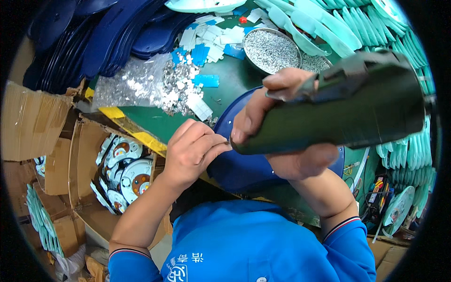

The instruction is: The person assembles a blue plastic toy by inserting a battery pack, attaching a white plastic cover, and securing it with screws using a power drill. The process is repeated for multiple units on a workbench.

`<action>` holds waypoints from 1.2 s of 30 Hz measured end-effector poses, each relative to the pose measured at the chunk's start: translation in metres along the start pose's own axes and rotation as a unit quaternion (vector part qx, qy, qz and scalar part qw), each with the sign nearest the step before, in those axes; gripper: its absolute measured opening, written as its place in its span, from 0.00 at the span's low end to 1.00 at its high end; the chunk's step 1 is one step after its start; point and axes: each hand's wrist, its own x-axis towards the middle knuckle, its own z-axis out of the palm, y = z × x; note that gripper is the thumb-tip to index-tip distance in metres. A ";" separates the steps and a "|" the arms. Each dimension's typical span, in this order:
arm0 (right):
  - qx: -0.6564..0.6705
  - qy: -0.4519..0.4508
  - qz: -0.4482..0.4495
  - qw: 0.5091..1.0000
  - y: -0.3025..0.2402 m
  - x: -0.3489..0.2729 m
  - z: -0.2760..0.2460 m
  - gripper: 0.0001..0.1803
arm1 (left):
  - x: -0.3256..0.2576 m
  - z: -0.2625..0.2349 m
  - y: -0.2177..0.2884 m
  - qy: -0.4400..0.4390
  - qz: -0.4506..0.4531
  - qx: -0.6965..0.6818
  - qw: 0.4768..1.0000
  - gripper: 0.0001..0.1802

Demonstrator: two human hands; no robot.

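Observation:
My right hand (300, 162) is wrapped round a thick dark green power tool (347, 110), raised above the bench with its narrow end toward my left hand. The tool's exact kind does not show clearly. At that end my left hand (192, 150) is closed in a pinch, fingertips touching or almost touching the tip. Whatever lies between them is too small to make out. Beneath both hands lies a dark blue curved panel (235, 171), partly covered by my arms and the tool. Beyond it stands a round metal bowl (272, 49) full of small silver pieces like rivets.
Dark blue panels (112, 37) are stacked at the back left, mint-green panels (324, 28) at the back right. A plastic bag (136, 84) of small shiny parts lies by the yellow-taped bench edge (131, 129). A cardboard box (84, 160) with white round parts stands left.

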 end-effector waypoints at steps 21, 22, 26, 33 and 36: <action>0.046 -0.021 -0.062 0.997 0.023 -0.039 0.017 0.51 | -0.058 0.006 0.056 -0.011 -0.453 -0.345 0.822 0.32; 0.042 -0.008 -0.087 0.995 0.019 -0.043 0.013 0.50 | -0.067 0.014 0.048 0.009 -0.439 -0.396 0.806 0.26; -0.031 0.157 -0.237 0.958 -0.016 -0.066 -0.035 0.49 | -0.045 -0.003 0.056 -0.006 -0.535 -0.453 0.713 0.15; -0.204 0.517 -0.166 0.815 -0.064 -0.151 -0.217 0.30 | -0.006 -0.082 0.045 0.137 -0.360 -0.356 0.852 0.23; -0.183 0.548 -0.104 0.809 -0.060 -0.183 -0.263 0.29 | -0.003 -0.165 0.004 0.360 -0.346 -0.235 0.834 0.41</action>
